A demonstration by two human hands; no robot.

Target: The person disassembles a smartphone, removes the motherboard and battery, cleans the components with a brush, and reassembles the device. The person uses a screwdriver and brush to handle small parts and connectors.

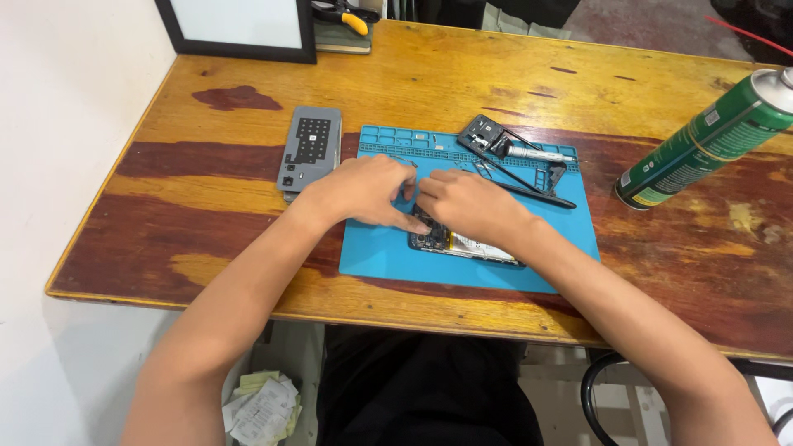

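Observation:
An opened phone (462, 244) with its back cover off lies on a blue work mat (380, 256), showing dark circuit parts and a pale battery. My left hand (363, 192) rests over the phone's upper end, fingertips pressed on the circuit area. My right hand (467, 205) lies just beside it, fingers curled over the same end and meeting the left fingertips. Whether either hand pinches a small part is hidden by the fingers.
A grey screwdriver bit case (311, 149) sits left of the mat. A dark phone frame piece (483, 132), a silver pen-like tool (538, 153) and black tweezers (537, 194) lie at the mat's back right. A green spray can (702, 140) lies far right; a black-framed board (239, 29) stands behind.

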